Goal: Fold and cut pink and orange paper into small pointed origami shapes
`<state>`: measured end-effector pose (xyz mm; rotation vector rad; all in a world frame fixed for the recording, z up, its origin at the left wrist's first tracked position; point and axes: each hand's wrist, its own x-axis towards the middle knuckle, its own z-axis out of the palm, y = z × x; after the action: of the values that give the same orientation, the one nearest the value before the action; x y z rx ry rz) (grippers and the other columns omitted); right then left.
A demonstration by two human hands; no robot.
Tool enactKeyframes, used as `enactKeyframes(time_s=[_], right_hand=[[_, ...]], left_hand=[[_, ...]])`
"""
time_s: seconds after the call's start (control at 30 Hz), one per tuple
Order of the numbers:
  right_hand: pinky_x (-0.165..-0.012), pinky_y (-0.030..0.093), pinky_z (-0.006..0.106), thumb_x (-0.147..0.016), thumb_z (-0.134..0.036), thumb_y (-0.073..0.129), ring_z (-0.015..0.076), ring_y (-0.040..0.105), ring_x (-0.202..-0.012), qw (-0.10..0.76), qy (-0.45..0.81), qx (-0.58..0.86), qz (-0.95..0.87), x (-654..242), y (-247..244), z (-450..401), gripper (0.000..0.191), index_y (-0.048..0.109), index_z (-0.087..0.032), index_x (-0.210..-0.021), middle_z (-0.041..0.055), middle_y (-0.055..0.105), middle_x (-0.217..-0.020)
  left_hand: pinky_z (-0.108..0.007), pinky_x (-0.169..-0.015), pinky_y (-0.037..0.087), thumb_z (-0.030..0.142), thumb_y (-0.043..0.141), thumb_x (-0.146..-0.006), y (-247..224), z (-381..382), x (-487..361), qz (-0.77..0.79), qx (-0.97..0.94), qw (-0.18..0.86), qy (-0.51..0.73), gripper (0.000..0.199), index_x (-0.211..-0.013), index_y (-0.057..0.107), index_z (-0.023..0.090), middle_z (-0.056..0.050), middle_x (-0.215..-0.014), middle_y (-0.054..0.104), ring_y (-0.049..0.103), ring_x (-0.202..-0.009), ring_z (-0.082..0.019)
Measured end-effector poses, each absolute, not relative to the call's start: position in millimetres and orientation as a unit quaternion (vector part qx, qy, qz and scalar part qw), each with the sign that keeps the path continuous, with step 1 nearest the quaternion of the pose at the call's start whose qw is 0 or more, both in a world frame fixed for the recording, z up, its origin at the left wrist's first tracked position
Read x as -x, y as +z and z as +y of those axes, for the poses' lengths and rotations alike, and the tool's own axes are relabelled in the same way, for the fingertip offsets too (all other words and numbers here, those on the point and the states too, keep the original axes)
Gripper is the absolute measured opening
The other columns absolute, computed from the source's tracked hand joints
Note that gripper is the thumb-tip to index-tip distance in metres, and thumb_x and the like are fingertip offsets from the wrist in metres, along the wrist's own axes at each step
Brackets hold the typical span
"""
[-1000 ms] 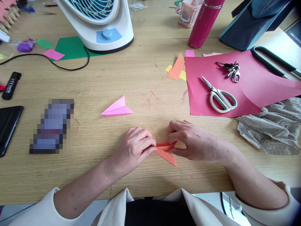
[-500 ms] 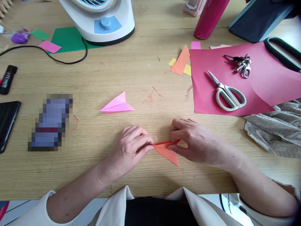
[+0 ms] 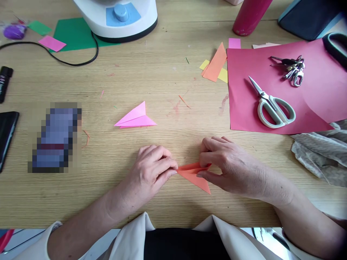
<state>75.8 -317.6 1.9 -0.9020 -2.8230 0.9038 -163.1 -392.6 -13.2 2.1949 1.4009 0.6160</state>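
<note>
An orange folded paper (image 3: 195, 177), shaped like a small paper plane, lies between my hands near the table's front edge. My left hand (image 3: 154, 168) pinches its pointed left tip between thumb and fingers. At its wider right end my right hand (image 3: 221, 162) grips the raised middle fold, with the thumb in front and curled fingers behind. The near wing spreads toward me. A finished-looking pink paper plane (image 3: 137, 117) rests beyond my left hand, its nose to the left.
White scissors (image 3: 273, 108) and keys (image 3: 294, 68) lie on red paper (image 3: 244, 115) at the right, beside a grey cloth (image 3: 322, 155). Orange and yellow pieces, a magenta bottle (image 3: 251, 16), a white appliance (image 3: 135, 27), its black cable and a blurred phone (image 3: 54, 137) are also around.
The camera view has shifted slightly. The orange paper's far wing and middle fold now show wider apart. Both hands keep their grip on it.
</note>
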Motion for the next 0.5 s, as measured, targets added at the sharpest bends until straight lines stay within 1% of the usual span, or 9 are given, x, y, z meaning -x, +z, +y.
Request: enactKeyframes(time_s=[0.2,0.33,0.5], right_hand=[[-0.076,0.033,0.034,-0.09,-0.028,0.064,0.0168,0.05,-0.079,0.026,0.295,0.296,-0.908,-74.6,0.7,-317.8,0.022,0.064,-0.018,-0.071,0.0041,0.055,-0.089],[-0.077,0.034,0.034,-0.09,-0.027,0.064,0.0169,0.051,-0.078,0.032,0.294,0.293,-0.909,-73.3,0.6,-317.7,0.021,0.065,-0.018,-0.071,0.0045,0.056,-0.088],[-0.075,0.033,0.034,-0.09,-0.028,0.064,0.0172,0.05,-0.078,0.032,0.29,0.294,-0.91,-73.6,0.1,-317.6,0.021,0.066,-0.018,-0.071,0.0046,0.056,-0.087]], left_hand=[[-0.033,-0.084,0.038,0.011,0.062,-0.092,-11.9,-396.0,165.4,0.525,-0.783,0.247,0.224,0.011,-0.084,0.061,0.019,0.0,-0.086,0.059,0.055,-0.086,-0.015],[-0.031,-0.084,0.04,0.005,0.056,-0.093,-9.5,-396.5,168.0,0.523,-0.781,0.258,0.225,0.015,-0.088,0.059,0.019,0.0,-0.088,0.06,0.055,-0.086,-0.014],[-0.033,-0.086,0.04,0.011,0.06,-0.093,-9.4,-396.8,165.6,0.517,-0.788,0.241,0.232,0.01,-0.089,0.061,0.02,0.0,-0.087,0.061,0.056,-0.086,-0.015]])
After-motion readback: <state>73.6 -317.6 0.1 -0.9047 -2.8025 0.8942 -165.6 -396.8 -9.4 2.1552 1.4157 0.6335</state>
